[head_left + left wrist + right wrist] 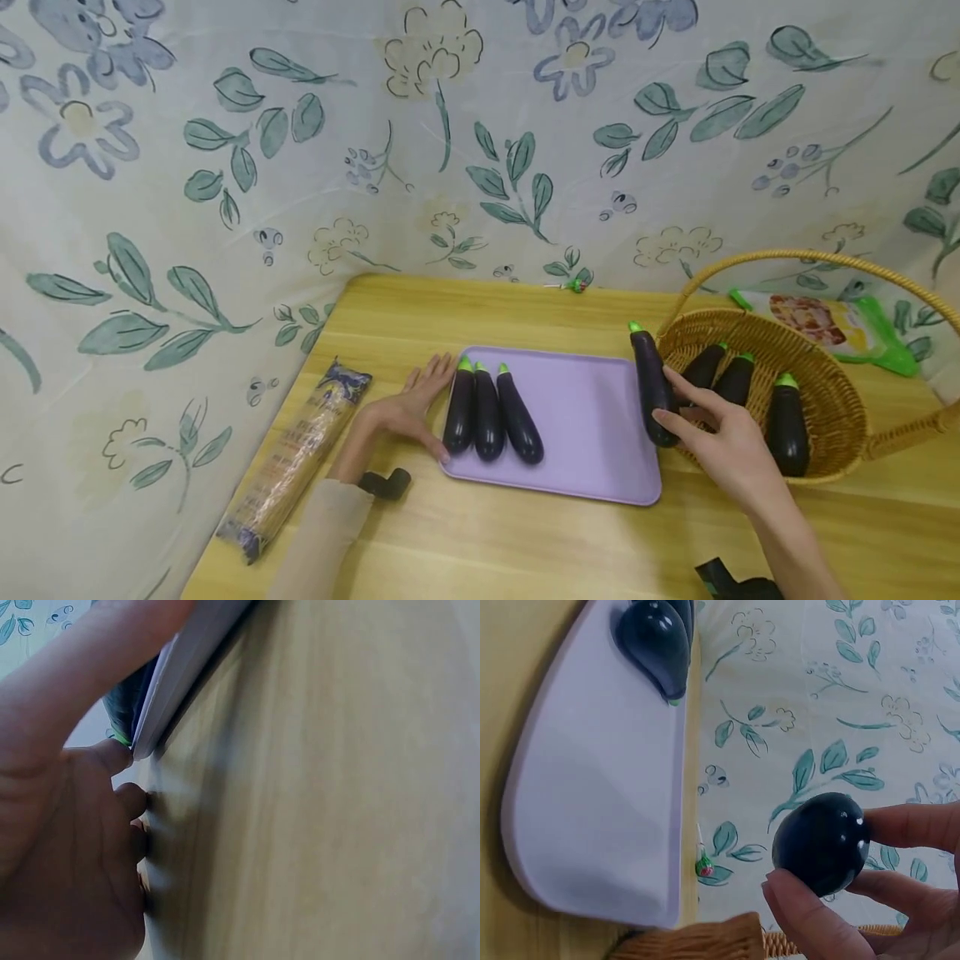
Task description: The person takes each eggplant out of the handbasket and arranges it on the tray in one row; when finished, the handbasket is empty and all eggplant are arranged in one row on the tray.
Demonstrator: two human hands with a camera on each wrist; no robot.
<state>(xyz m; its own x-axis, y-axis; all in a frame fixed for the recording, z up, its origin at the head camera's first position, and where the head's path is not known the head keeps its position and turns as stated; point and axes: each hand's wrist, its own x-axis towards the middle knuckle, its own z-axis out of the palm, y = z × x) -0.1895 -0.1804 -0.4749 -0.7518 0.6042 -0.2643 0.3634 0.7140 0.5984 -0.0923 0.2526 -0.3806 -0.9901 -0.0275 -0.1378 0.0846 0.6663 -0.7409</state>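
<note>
In the head view my right hand point(716, 437) pinches a dark purple eggplant point(651, 383) with a green stem end, held up between the tray and the basket. The right wrist view shows its rounded end point(821, 844) between thumb and fingers. My left hand point(408, 408) lies with spread fingers at the left edge of a lilac tray point(585, 417), thumb at its near corner. Three eggplants point(489, 417) lie side by side on the tray's left part. Several more eggplants point(787, 429) are in the wicker basket point(832, 383) at the right.
A long clear packet of noodle-like sticks point(292, 467) lies left of my left arm. Behind the basket is a green-edged food packet point(840, 325). A small green-and-red item point(577, 285) sits at the table's back edge, by the floral cloth point(525, 125). The basket's handle point(817, 257) arches upward.
</note>
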